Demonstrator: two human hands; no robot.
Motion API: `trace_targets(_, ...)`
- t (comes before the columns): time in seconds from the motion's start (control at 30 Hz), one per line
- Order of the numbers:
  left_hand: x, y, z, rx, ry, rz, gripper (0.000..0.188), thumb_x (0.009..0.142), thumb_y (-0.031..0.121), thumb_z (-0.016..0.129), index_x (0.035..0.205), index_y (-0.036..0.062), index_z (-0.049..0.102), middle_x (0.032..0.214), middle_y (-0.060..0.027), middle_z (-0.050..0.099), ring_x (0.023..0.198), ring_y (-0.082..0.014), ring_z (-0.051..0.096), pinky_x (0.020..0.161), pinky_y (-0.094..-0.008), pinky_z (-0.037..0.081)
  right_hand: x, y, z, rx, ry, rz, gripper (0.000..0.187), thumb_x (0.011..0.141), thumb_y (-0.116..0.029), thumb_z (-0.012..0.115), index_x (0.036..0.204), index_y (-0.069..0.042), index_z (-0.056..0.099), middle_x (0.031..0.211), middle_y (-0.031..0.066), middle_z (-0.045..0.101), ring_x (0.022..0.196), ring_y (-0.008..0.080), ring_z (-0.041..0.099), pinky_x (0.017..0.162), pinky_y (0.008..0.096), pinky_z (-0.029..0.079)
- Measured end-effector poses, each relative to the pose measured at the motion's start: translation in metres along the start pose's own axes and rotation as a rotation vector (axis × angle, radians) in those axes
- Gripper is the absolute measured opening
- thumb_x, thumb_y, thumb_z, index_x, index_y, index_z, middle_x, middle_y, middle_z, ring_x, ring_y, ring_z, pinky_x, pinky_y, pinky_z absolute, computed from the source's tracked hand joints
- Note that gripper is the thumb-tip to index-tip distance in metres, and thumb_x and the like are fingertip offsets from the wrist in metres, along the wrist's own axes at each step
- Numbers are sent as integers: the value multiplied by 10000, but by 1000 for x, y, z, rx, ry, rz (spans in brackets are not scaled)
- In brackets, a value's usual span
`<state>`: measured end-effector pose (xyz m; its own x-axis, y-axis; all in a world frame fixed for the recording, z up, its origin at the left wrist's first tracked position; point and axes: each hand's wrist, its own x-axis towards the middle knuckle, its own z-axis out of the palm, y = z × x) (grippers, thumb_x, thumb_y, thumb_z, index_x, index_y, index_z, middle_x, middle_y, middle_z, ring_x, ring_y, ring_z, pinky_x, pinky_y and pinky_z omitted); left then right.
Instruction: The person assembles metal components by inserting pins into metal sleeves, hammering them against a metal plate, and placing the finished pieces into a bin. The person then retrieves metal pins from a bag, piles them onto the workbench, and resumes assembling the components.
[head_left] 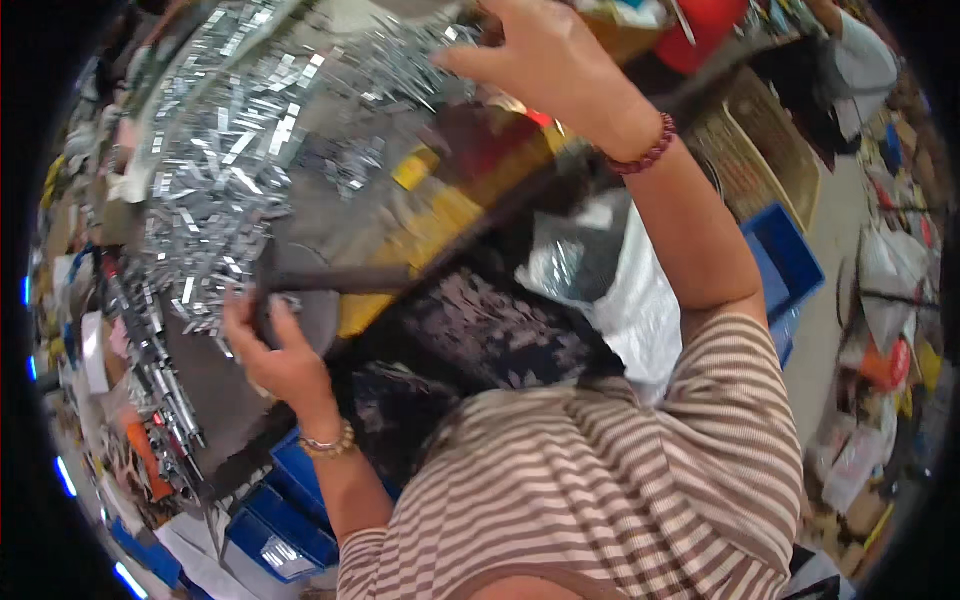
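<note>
Workbench [232,405]: strewn with small silvery metal strips [222,185], heaped thickest on the left, spread again near the top edge, with a small cluster between
Left hand [287,368]: closed, by the look of it, around the head end of a dark hammer-shaped tool [345,279], just beside the lower strips
Tool handle: pointing right, crossing a round grey disc [318,322]; finer detail lost to blur
Right hand [560,70]: thumb spread wide from the fingers, near the upper strips; fingertips cut off by the top edge, contact impossible to tell
Yellow block [414,169]: lying between the two hands, apart from both
Tool grip: best kept firm at the head, probably the heavier end, with the handle swung clear of the heap
Strip edges: possibly sharp; better pinched by the flat faces, a few at once
Upper strips: best approached from above, fingers narrowed, to avoid scattering neighbouring pieces
</note>
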<state>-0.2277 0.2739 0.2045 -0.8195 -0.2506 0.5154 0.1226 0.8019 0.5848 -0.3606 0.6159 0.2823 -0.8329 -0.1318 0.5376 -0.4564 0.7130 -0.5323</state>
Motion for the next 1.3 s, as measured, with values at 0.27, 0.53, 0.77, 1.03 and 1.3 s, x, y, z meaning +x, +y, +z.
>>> trace_targets(0.27, 11, 0, 13, 17, -46, 50, 453, 1031, 115, 591, 1449, -17, 479, 1314, -186, 625, 1154, -252, 616, 1002, -374, 474, -275, 136, 60, -134, -854, 462, 238, 859, -209, 672, 962, -9, 749, 904, 186, 747, 834, 322, 748, 714, 458, 591)
trace_targets(0.53, 5, -10, 2, 87, -76, 98, 409, 1050, 59, 535, 1441, -49, 476, 1355, -214, 604, 1226, -275, 593, 1071, -397, 442, -474, 196, 173, -181, -1452, 579, 342, 921, -230, 552, 1120, -2, 712, 1130, 243, 715, 1061, 379, 710, 895, 500, 563)
trace_targets(0.77, 7, -15, -1, 132, -72, 48, 413, 1054, 80, 542, 1440, -46, 472, 1353, -219, 604, 1235, -286, 595, 1065, -391, 461, -551, 149, 222, -214, -1140, 1174, 472, 1019, -416, 448, 1169, -48, 702, 1158, 201, 693, 1042, 374, 689, 893, 516, 539)
trace_targets(1.03, 10, -7, -3, 153, -88, 106, 403, 1053, 82, 549, 1418, -68, 474, 1357, -220, 605, 1236, -297, 603, 1090, -405, 458, -510, 150, 217, -277, -1134, 809, 328, 951, -326, 559, 1151, -128, 727, 1247, 149, 665, 1200, 314, 622, 899, 509, 521)
trace_targets(1.3, -1, -16, -24, 257, -49, 87, 402, 1060, 84, 530, 1427, -67, 465, 1385, -218, 586, 1259, -306, 592, 1106, -404, 446, -570, 211, 268, -483, -1043, 369, 280, 957, -235, 573, 1156, -97, 712, 1408, 126, 559, 1411, 288, 423, 1163, 501, 328)
